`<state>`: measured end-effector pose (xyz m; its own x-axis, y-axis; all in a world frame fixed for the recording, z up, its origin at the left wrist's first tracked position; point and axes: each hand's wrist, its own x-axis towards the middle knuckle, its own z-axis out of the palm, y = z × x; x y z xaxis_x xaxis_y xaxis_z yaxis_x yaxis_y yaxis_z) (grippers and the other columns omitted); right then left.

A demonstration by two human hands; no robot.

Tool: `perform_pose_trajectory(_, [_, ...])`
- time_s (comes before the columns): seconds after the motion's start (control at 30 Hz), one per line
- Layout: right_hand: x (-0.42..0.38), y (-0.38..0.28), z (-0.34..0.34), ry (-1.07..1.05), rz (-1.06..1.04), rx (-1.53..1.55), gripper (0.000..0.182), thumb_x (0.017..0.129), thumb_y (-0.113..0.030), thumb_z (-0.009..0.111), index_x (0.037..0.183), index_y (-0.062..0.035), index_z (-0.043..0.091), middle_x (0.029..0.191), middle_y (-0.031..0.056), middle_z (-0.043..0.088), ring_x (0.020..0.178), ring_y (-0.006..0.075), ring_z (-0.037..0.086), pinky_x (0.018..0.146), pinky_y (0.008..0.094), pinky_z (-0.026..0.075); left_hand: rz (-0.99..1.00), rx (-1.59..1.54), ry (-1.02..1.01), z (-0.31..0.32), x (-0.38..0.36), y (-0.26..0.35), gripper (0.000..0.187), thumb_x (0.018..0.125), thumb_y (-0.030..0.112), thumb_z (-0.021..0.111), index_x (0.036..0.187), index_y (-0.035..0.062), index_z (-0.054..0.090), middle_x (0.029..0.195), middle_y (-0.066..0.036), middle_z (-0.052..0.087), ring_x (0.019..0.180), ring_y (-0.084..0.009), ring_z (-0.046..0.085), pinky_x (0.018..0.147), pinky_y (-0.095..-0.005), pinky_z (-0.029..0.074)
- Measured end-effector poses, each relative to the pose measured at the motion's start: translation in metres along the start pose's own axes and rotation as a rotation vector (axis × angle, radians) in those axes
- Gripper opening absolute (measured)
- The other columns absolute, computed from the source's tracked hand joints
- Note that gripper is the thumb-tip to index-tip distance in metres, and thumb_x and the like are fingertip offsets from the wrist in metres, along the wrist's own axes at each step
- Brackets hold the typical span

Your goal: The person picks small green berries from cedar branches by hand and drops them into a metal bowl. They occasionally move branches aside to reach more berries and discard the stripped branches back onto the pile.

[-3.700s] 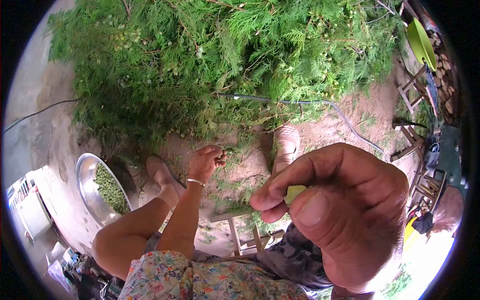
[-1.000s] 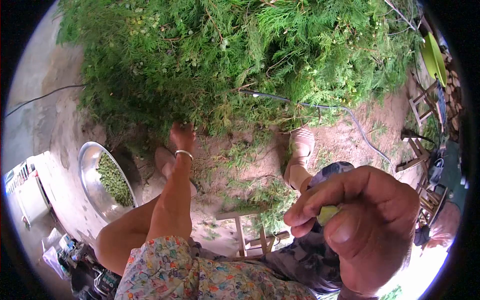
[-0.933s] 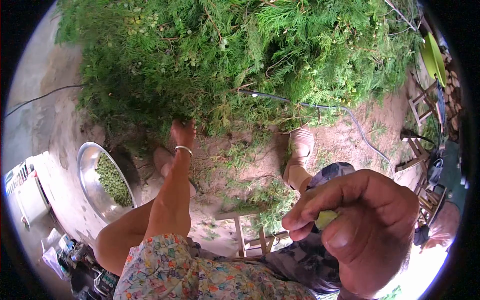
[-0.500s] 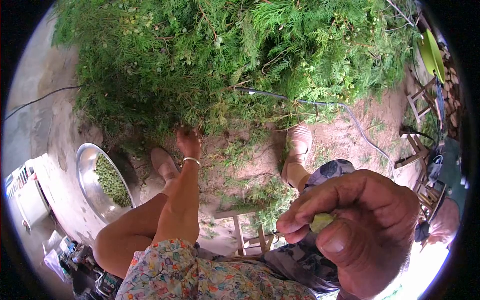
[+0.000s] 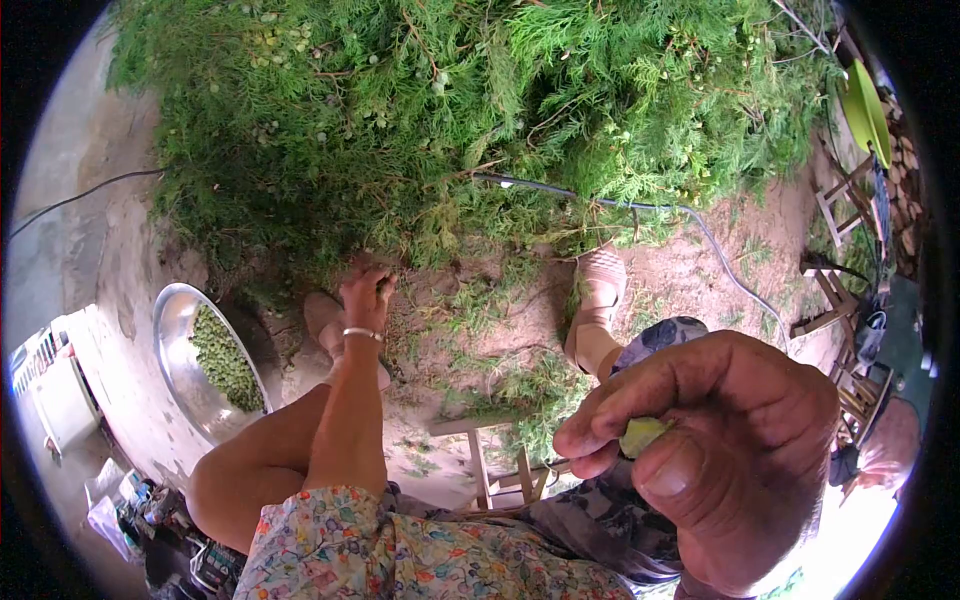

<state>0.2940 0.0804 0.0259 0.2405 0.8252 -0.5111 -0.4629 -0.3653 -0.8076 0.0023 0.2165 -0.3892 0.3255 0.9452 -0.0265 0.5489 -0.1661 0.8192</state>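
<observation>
Closest to my camera, the right hand (image 5: 715, 450) fills the lower right of the view, thumb and forefinger pressed together on a small green piece (image 5: 641, 435), the other fingers curled in behind it. Just below it I see the flowered sleeve (image 5: 400, 555) and a bare knee (image 5: 235, 480). Further out, the left arm stretches forward; the left hand (image 5: 365, 290), with a bracelet (image 5: 362, 334) on its wrist, has its fingers bunched at the lower edge of the heap of green branches (image 5: 480, 120), and I cannot tell whether they grip anything. A small wooden stool (image 5: 490, 465) stands between the legs. Off to the left a metal bowl (image 5: 180, 350) holds green pods (image 5: 222, 355). A hose (image 5: 640, 210) runs across the dirt beside the heap.
</observation>
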Motion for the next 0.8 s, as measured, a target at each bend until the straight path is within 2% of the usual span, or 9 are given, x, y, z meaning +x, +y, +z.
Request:
perform_pose_trajectory(0.03, [0.0,0.005,0.0,-0.001,0.001,0.002,0.027,0.085,-0.019,0.063,0.099,0.0042,0.057,0.09,0.015,0.065,0.088,0.022,0.064,0.08,0.0331,0.054,-0.001,0.003,0.0,-0.01,-0.005,-0.001,0.01,0.075,0.009,0.06,0.083,0.0047,0.057,0.08,-0.012,0.061,0.068,-0.0233,0.058,0.049,-0.0274,0.045])
perform_pose_trajectory(0.1, [-0.001,0.013,0.001,0.002,-0.089,0.102,0.026,0.085,-0.017,0.063,0.098,0.0041,0.058,0.089,0.0148,0.065,0.088,0.0217,0.064,0.08,0.0331,0.054,-1.028,-1.299,-0.021,-0.029,-0.01,0.002,0.009,0.075,0.005,0.061,0.082,0.0045,0.056,0.083,-0.013,0.06,0.069,-0.0207,0.057,0.046,-0.0273,0.044])
perform_pose_trajectory(0.13, [-0.001,0.013,0.001,0.0,-0.087,0.101,0.026,0.085,-0.017,0.063,0.098,0.0041,0.058,0.089,0.0148,0.065,0.088,0.0217,0.064,0.08,0.0331,0.054,-1.057,-1.339,-0.025,-0.032,-0.014,0.004,0.011,0.075,0.005,0.063,0.083,0.0048,0.056,0.083,-0.013,0.06,0.066,-0.0207,0.056,0.046,-0.0265,0.043])
perform_pose_trajectory(0.37, [0.003,-0.002,0.022,0.225,-0.014,-0.069,0.027,0.081,-0.02,0.066,0.087,0.0056,0.059,0.078,0.0157,0.064,0.073,0.0205,0.063,0.068,0.0323,0.053,-0.788,-0.557,0.032,-0.002,0.031,-0.03,0.015,0.077,0.018,0.067,0.078,0.0045,0.061,0.073,-0.011,0.061,0.057,-0.0186,0.056,0.043,-0.03,0.041])
perform_pose_trajectory(0.43, [0.005,0.003,0.018,0.264,-0.066,-0.013,0.038,0.078,-0.028,0.072,0.079,0.0077,0.059,0.073,0.0168,0.064,0.066,0.0181,0.063,0.062,0.0294,0.052,0.113,0.988,0.069,0.015,0.047,-0.131,0.017,0.077,0.021,0.069,0.074,0.005,0.063,0.069,-0.01,0.061,0.06,-0.0178,0.058,0.047,-0.0349,0.044])
perform_pose_trajectory(0.5, [0.005,-0.007,0.015,0.184,0.05,-0.21,0.025,0.079,-0.019,0.068,0.081,0.0052,0.062,0.073,0.0141,0.065,0.066,0.0159,0.063,0.061,0.0279,0.051,-0.179,1.233,-0.457,0.018,0.071,-0.128,0.021,0.078,0.026,0.067,0.078,0.0047,0.065,0.074,-0.011,0.064,0.066,-0.0234,0.061,0.056,-0.0396,0.048])
perform_pose_trajectory(0.53, [0.007,-0.02,0.014,0.11,0.08,-0.377,0.015,0.079,-0.011,0.066,0.084,0.0031,0.064,0.074,0.0122,0.065,0.064,0.0147,0.063,0.059,0.027,0.05,-0.341,0.738,-0.435,0.016,0.073,-0.214,0.028,0.095,0.02,0.044,0.111,-0.0001,0.055,0.112,-0.006,0.059,0.09,-0.018,0.055,0.082,-0.0344,0.045])
perform_pose_trajectory(0.57, [0.004,-0.019,0.019,0.196,0.041,-0.26,0.014,0.079,-0.007,0.064,0.088,0.004,0.064,0.076,0.0121,0.065,0.067,0.0172,0.064,0.062,0.0284,0.051,-0.295,0.589,-0.075,0.011,0.068,-0.14,0.03,0.081,0.031,0.061,0.087,0.0017,0.064,0.073,-0.012,0.062,0.067,-0.0236,0.062,0.061,-0.0415,0.05])
perform_pose_trajectory(0.8, [0.027,0.047,0.038,0.359,-0.326,-0.199,0.016,0.078,-0.005,0.054,0.088,0.0008,0.041,0.084,0.024,0.044,0.081,0.0408,0.044,0.07,0.0459,0.037,-0.331,-0.124,0.037,0.013,0.059,0.013,0.023,0.084,0.022,0.056,0.083,-0.0007,0.063,0.075,-0.013,0.063,0.065,-0.02,0.06,0.055,-0.0344,0.048])
